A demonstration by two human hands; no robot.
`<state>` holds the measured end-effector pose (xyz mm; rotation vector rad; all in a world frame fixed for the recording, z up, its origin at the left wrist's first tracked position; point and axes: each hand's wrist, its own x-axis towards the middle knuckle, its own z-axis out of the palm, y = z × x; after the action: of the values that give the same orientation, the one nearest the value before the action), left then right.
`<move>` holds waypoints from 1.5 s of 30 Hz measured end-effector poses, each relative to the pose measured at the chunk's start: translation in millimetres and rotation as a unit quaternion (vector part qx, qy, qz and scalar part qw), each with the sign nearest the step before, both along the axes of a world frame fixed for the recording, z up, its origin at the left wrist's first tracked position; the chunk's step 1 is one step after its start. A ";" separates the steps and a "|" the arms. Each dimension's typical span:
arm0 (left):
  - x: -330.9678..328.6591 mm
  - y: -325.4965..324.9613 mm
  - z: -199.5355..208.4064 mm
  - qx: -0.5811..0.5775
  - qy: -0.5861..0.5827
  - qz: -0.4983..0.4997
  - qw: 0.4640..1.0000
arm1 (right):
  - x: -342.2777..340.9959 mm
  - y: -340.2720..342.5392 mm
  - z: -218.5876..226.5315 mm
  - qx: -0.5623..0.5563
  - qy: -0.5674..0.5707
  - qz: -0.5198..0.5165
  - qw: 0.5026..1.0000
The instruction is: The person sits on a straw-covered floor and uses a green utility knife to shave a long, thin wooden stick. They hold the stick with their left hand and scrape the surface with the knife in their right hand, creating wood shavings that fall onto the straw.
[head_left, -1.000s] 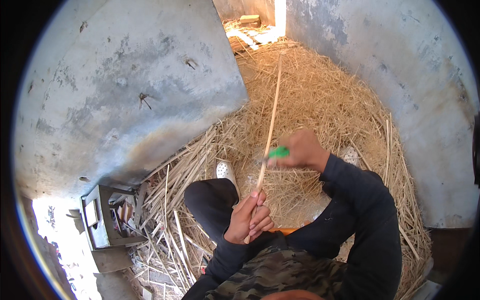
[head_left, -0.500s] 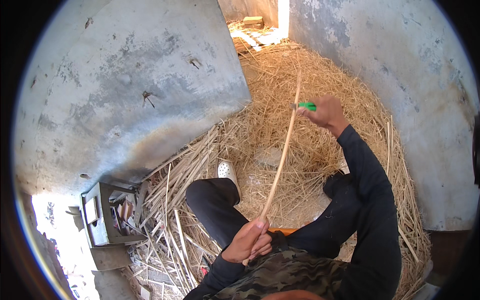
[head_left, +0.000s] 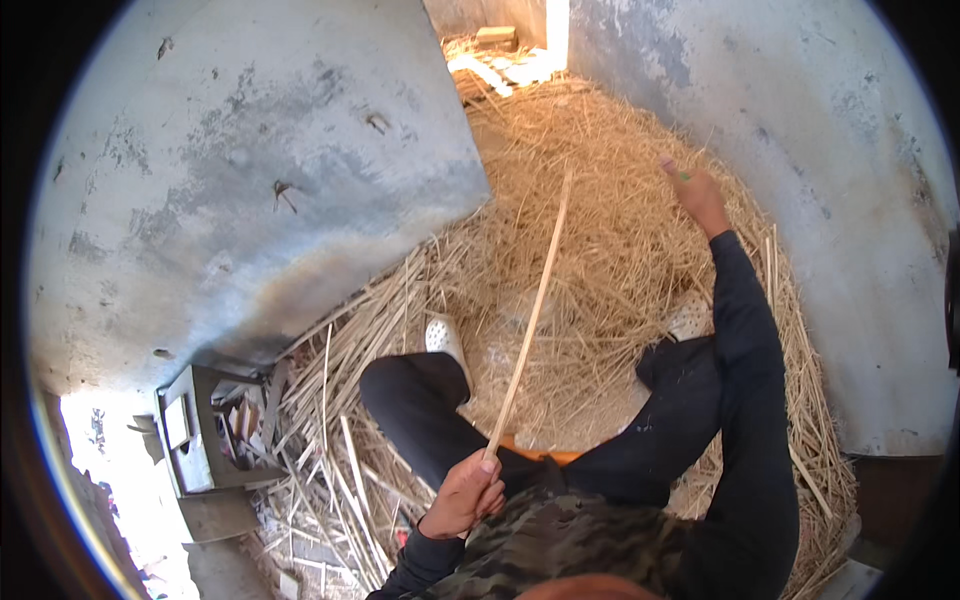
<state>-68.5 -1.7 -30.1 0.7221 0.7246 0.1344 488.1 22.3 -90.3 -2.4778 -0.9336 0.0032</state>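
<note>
My left hand [head_left: 466, 496] is closed round the lower end of a long, thin pale strip of split wood or bamboo [head_left: 537, 308]. The strip slants up and away over the straw, its far end free. Out to the right, apart from the strip, my right hand [head_left: 697, 198] is closed on a green-handled knife [head_left: 685, 177]. Only a bit of its green handle shows between the fingers; the blade cannot be made out here.
Shavings and straw [head_left: 600, 230] cover the floor ahead. Long loose strips [head_left: 370, 325] are piled at left, beside a grey broken wooden box [head_left: 205, 440]. Concrete walls stand left [head_left: 250, 150] and right [head_left: 800, 200]. A brick [head_left: 496, 37] lies at the back.
My right hand has come off the strip and swung out to the right with the knife. The left hand has shifted slightly left and the strip has tilted with it.
</note>
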 end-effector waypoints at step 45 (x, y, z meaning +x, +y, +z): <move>31.7 7.8 18.8 0.172 -0.008 -0.105 0.979 | -45.9 25.5 14.3 -0.003 -0.205 0.114 0.972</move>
<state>-36.8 6.1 -11.3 1.1221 0.6119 0.0726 442.2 47.8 -75.9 -2.4056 -1.3860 -0.4452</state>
